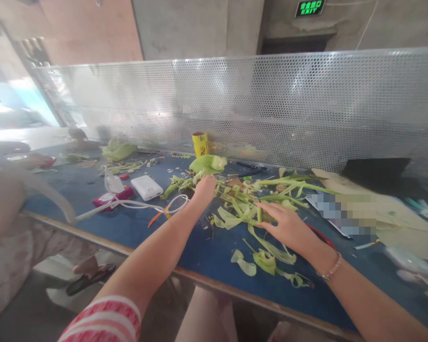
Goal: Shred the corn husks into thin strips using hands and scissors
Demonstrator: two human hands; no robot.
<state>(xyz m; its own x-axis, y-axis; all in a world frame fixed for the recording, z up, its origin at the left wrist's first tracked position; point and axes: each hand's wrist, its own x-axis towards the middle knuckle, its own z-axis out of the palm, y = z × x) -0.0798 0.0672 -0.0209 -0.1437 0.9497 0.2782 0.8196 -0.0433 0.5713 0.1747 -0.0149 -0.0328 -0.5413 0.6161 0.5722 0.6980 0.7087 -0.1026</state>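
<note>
My left hand (205, 189) reaches to the middle of the table with its fingers curled closed. A pale green leafy vegetable piece (209, 164) rises right at the fist and looks held by it; the fingertips are hidden. Farther right, my right hand (288, 227) has thumb and fingers bent around a short green stalk (259, 213), one end by the fingertips and the other by the thumb. Under and between the hands spreads a loose heap of green stems and leaves (235, 216). Torn leaf pieces (264, 262) lie nearer the table's front edge.
A yellow roll (200, 144) stands behind the left hand, before a perforated metal screen (214, 95). Left are a white power bank (147, 187), a white cable (142, 205) and a magenta packet (112, 198). Another person (7, 228) sits at the left. Brown paper (403, 213) lies right.
</note>
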